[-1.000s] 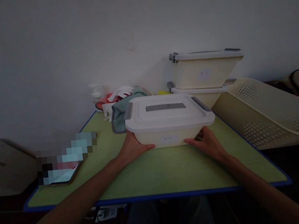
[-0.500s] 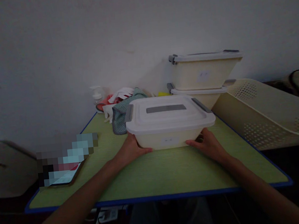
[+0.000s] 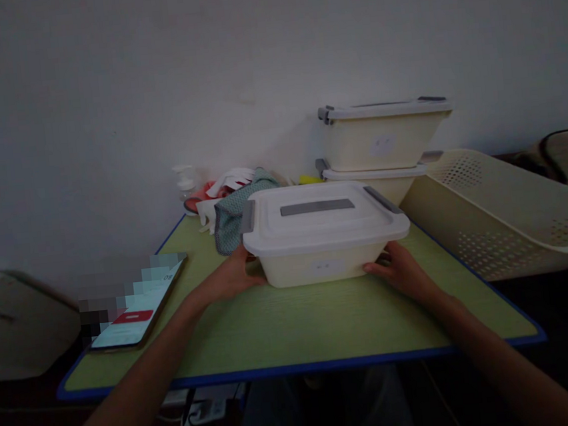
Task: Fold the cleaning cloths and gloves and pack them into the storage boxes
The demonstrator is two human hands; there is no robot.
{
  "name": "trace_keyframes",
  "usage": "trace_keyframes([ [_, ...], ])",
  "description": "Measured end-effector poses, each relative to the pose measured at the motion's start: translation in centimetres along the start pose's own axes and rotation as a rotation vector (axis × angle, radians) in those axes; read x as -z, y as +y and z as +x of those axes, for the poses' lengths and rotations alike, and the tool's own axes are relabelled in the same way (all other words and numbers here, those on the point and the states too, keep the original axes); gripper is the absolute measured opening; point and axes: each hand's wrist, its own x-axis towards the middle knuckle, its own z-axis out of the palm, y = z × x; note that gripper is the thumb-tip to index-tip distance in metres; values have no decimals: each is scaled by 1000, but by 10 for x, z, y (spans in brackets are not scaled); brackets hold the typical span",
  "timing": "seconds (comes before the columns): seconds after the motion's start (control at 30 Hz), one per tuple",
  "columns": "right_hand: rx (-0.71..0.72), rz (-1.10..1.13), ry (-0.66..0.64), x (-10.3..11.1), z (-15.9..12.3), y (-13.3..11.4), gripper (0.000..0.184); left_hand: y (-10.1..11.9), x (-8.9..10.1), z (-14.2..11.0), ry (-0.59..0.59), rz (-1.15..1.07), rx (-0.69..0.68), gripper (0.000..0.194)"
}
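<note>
A white plastic box (image 3: 319, 263) with a grey-handled lid and grey side clips rests on the green table (image 3: 285, 333). My left hand (image 3: 230, 280) presses against its left lower side, fingers curled round the corner. My right hand (image 3: 400, 269) holds its right lower side in the same way. Both forearms reach in from the near edge.
Two more lidded white boxes (image 3: 382, 138) are stacked at the back right. A perforated cream basket (image 3: 510, 218) leans off the table's right edge. A phone (image 3: 140, 310) lies at the left edge. Crumpled cloths (image 3: 233, 204) and a pump bottle (image 3: 184, 181) sit at the back.
The box and both hands have shifted slightly right and away from me; my left hand has slid back along the box's left side.
</note>
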Motion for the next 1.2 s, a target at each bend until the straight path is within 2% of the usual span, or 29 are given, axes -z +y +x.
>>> trace_keyframes([
  [0.1,36,-102,-30,7,0,-5,42,1,1,4,122,-9,37,52],
  [0.23,109,-206,-71,24,0,-4,45,-2,6,13,274,-78,97,37],
  [0.3,88,-161,-77,37,3,0,40,-1,12,18,417,-163,147,32],
  [0.37,59,-96,-67,49,10,2,27,4,18,25,554,-262,163,31],
  [0.4,54,-79,-52,54,15,2,23,9,21,29,606,-308,157,30],
  [0.47,43,-21,-4,57,30,-3,26,21,24,38,653,-384,142,31],
  [0.5,29,33,21,56,38,-8,32,28,24,42,659,-419,156,31],
  [0.57,-103,296,118,47,55,-20,40,40,22,52,649,-480,205,35],
  [0.63,-211,494,86,35,69,-34,45,48,16,58,619,-535,240,42],
  [0.77,-231,677,50,17,82,-49,41,52,6,62,550,-749,268,47],
  [0.9,-204,682,31,15,81,-47,37,52,5,55,477,-868,287,54],
  [1.07,-209,545,-69,28,77,-46,35,57,9,48,418,-781,345,61],
  [1.2,-175,409,-117,34,78,-47,36,57,10,46,385,-737,361,59],
])
